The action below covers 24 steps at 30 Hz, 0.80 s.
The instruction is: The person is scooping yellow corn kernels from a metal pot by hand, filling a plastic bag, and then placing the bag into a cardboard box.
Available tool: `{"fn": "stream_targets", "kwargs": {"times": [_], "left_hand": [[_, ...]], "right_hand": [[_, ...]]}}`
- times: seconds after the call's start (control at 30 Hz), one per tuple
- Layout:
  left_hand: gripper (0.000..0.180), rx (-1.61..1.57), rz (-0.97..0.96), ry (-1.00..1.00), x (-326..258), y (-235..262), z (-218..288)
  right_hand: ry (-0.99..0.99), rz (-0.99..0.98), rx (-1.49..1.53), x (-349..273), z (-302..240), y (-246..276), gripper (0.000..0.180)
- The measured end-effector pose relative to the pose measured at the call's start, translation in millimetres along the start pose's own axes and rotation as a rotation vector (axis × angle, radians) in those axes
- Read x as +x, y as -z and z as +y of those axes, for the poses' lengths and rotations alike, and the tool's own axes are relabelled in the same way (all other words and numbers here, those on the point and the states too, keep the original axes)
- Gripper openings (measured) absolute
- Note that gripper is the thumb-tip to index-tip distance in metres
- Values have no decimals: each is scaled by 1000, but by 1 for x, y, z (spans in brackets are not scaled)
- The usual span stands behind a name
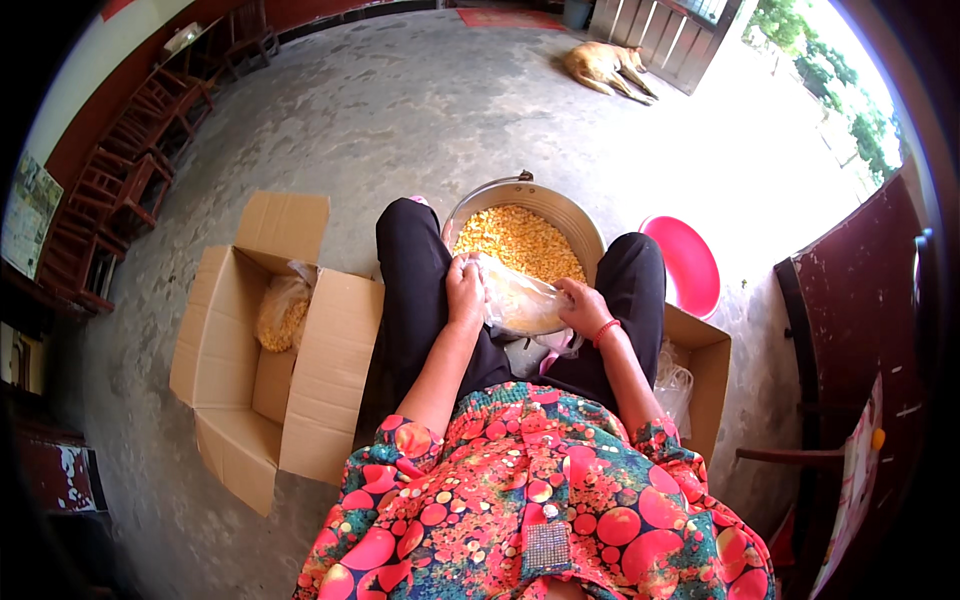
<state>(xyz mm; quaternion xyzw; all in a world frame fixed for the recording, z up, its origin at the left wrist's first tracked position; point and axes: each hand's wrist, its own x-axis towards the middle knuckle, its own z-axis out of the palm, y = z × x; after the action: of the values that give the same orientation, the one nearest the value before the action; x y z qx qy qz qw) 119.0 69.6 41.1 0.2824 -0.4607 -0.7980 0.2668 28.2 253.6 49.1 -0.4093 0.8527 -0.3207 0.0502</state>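
Note:
Between my knees stands a metal bucket (585, 215) holding yellow-orange corn kernels (515, 238). Over its near side I stretch a clear plastic bag (515, 297) between both hands. My left hand (466, 291) is closed on the bag's left edge. On the opposite edge, my right hand (586, 308), with a red bracelet at the wrist, pinches the plastic. The bag looks thin and slack, and whether anything lies inside it I cannot tell. Part of the bucket's near rim is hidden behind the bag and my hands.
Left of me, an open cardboard box (225, 345) contains a bag of corn (284, 312). At my right, another box (708, 370) holds clear plastic bags (674, 388), beside a pink basin (685, 265). A dog (607, 68) lies near the doorway; wooden chairs (130, 185) line the left wall.

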Motion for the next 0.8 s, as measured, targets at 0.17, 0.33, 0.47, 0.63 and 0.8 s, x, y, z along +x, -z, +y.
{"fn": "stream_targets", "kwargs": {"times": [0.17, 0.33, 0.47, 0.63, 0.8], "left_hand": [[16, 19, -32, -134, 6, 3, -9], [22, 167, -49, -183, 10, 8, -14], [20, 86, 18, -153, 5, 1, -8], [19, -96, -16, 51, -2, 0, 5], [21, -91, -67, 49, 0, 2, -3]], "right_hand": [[-110, 244, -47, 9, 5, 18, 24], [-374, 275, 724, 19, 10, 49, 20], [-435, 163, 704, 16, 13, 61, 15], [-82, 87, 167, 8, -12, 63, 28], [266, 126, 276, 16, -109, 80, 25]]}}
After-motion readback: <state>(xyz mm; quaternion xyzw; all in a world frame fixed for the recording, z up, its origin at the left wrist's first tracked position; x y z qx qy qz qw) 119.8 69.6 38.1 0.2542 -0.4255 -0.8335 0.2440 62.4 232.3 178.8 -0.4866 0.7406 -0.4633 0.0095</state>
